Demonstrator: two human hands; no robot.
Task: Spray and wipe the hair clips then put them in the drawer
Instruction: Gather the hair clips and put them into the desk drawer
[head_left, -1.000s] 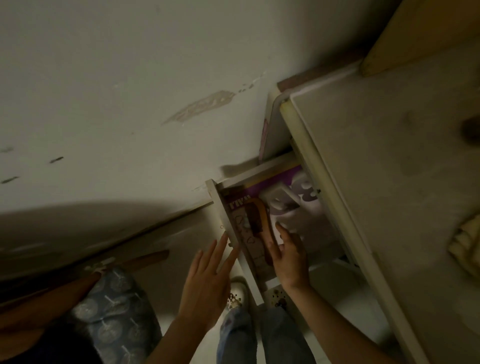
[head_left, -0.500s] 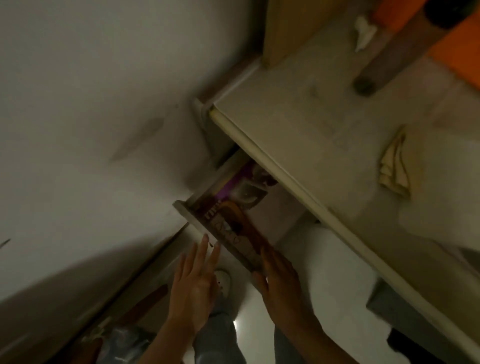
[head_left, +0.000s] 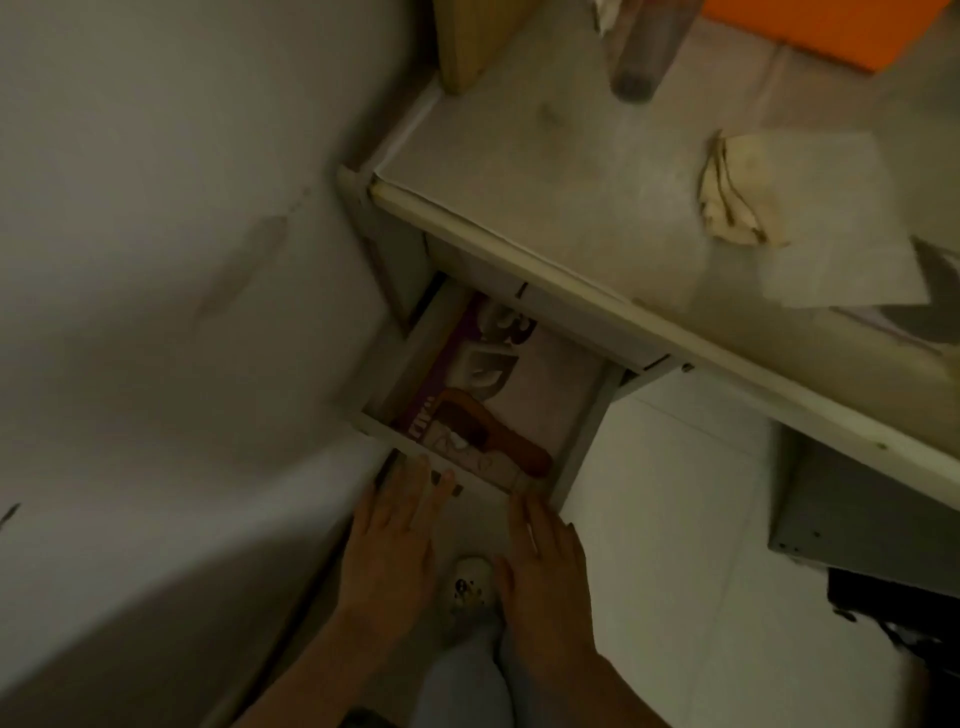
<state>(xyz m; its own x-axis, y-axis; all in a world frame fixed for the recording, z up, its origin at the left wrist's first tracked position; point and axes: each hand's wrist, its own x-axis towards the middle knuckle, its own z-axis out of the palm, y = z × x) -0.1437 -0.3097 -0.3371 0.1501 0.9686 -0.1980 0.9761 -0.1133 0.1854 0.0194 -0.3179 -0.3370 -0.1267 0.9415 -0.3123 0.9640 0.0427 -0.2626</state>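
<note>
I see both hands flat against the open drawer's (head_left: 457, 480) front panel, left hand (head_left: 395, 540) and right hand (head_left: 545, 561) with fingers straight, holding nothing. Just beyond the fingertips, a brown hair clip (head_left: 488, 428) lies inside (picture dim, blurred).

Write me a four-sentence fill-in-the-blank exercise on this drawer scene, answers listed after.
1. The drawer under the desk stands ____.
2. Both hands, left hand and right hand, hold ____.
3. The crumpled cloth lies on the ____.
4. The box at the desk's far corner is ____.

Answers: open; nothing; desk; orange
</note>
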